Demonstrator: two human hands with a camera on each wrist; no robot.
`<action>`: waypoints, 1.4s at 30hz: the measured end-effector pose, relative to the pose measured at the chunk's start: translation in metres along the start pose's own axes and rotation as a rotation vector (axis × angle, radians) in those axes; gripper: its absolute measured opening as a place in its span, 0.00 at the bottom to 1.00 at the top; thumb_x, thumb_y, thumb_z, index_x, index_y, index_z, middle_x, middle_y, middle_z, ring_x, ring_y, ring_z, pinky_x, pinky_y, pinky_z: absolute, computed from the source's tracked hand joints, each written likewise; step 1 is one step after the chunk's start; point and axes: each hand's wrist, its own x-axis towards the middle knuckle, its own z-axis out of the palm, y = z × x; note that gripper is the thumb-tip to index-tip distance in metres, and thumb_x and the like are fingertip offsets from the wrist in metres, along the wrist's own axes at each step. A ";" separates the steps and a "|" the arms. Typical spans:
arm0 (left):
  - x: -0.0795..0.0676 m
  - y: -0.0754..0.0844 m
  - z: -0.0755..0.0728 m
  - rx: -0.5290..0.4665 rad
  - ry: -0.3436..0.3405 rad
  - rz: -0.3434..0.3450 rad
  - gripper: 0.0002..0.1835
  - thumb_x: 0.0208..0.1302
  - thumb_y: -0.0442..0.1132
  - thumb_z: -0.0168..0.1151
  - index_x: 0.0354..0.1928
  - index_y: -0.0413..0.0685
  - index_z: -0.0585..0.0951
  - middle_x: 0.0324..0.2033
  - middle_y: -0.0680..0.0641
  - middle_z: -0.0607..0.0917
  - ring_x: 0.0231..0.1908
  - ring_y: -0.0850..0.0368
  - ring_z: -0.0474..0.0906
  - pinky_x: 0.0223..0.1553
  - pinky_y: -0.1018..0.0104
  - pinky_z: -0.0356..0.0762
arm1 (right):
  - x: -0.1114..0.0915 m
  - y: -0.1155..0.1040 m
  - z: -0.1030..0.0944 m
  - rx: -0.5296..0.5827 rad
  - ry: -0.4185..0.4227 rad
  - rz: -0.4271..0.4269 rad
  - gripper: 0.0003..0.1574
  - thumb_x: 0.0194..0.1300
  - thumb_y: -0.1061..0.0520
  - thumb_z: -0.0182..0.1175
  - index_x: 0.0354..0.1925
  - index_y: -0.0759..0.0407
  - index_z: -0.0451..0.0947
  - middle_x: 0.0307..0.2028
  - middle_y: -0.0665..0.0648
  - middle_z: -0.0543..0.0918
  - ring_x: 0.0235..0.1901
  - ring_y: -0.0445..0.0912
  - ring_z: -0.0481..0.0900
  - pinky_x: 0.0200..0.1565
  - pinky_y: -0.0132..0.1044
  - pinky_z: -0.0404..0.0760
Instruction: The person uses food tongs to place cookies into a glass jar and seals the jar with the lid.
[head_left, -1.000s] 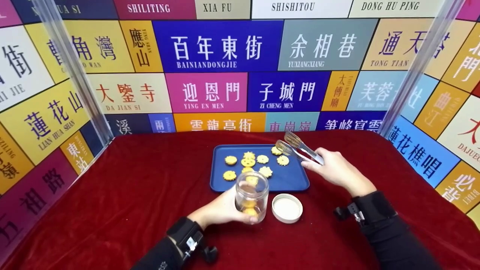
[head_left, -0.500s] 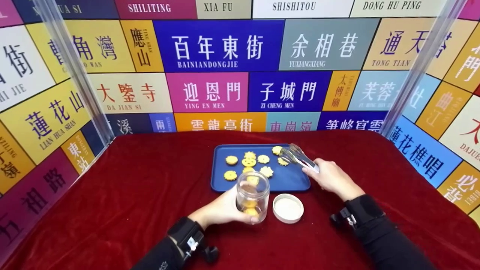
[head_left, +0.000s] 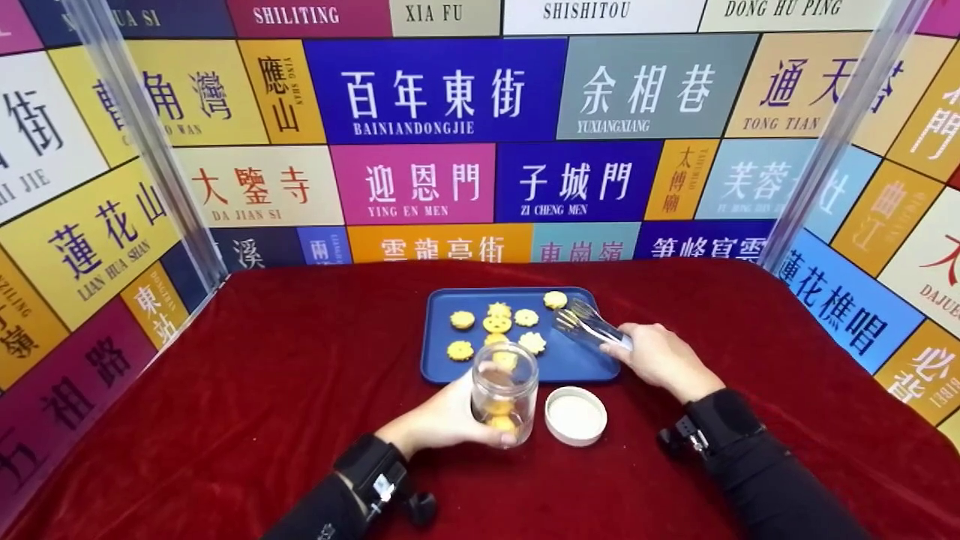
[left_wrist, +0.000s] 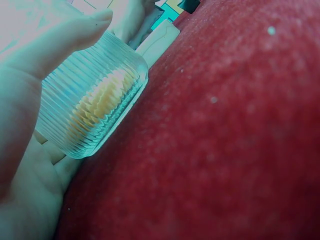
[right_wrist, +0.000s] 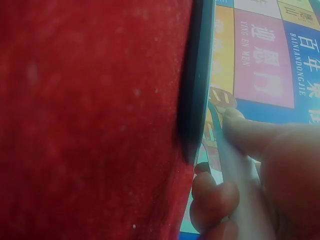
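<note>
My left hand [head_left: 439,416] grips a clear jar [head_left: 523,409], its open mouth tilted up over the tray's front edge. Inside, at the jar's ribbed bottom, lie yellow cookies [left_wrist: 102,102], clearest in the left wrist view. In my right hand [head_left: 666,361] is a pair of metal tongs [head_left: 600,328], thumb and fingers pinching the handle [right_wrist: 240,175]. The tong heads are low over the right side of a blue tray [head_left: 559,366], with a bit of yellow cookie showing between them, mostly hidden. Several flower-shaped cookies [head_left: 460,350] lie on the tray.
A white round lid [head_left: 576,417] lies on the red cloth [head_left: 300,360] just right of the jar. Behind the table stands a wall of coloured name signs [head_left: 435,94], with clear upright posts [head_left: 169,161] at the back corners.
The right hand has brought the tongs down and toward the near side, from above the tray's far right corner onto the rightmost cookie. The left hand and jar stay put.
</note>
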 end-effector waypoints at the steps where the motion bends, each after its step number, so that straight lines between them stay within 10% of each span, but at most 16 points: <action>1: 0.000 0.000 0.000 -0.002 -0.001 -0.002 0.49 0.54 0.39 0.84 0.74 0.43 0.66 0.59 0.52 0.85 0.61 0.54 0.81 0.69 0.59 0.74 | 0.000 0.000 0.000 -0.002 0.000 0.001 0.27 0.74 0.41 0.67 0.53 0.63 0.84 0.34 0.58 0.84 0.33 0.54 0.79 0.37 0.49 0.76; 17: -0.001 0.001 0.000 -0.003 0.010 -0.031 0.48 0.55 0.38 0.84 0.74 0.47 0.66 0.59 0.53 0.85 0.61 0.55 0.81 0.69 0.61 0.74 | -0.001 0.001 -0.002 0.047 0.068 -0.054 0.15 0.78 0.47 0.63 0.38 0.57 0.81 0.24 0.51 0.74 0.27 0.50 0.74 0.31 0.42 0.69; 42: -0.001 0.003 0.001 0.000 0.017 -0.020 0.45 0.54 0.37 0.84 0.71 0.53 0.69 0.58 0.53 0.86 0.60 0.55 0.82 0.67 0.61 0.75 | -0.001 -0.013 0.000 0.030 -0.041 0.023 0.32 0.74 0.36 0.64 0.56 0.62 0.80 0.38 0.59 0.84 0.36 0.54 0.80 0.39 0.50 0.77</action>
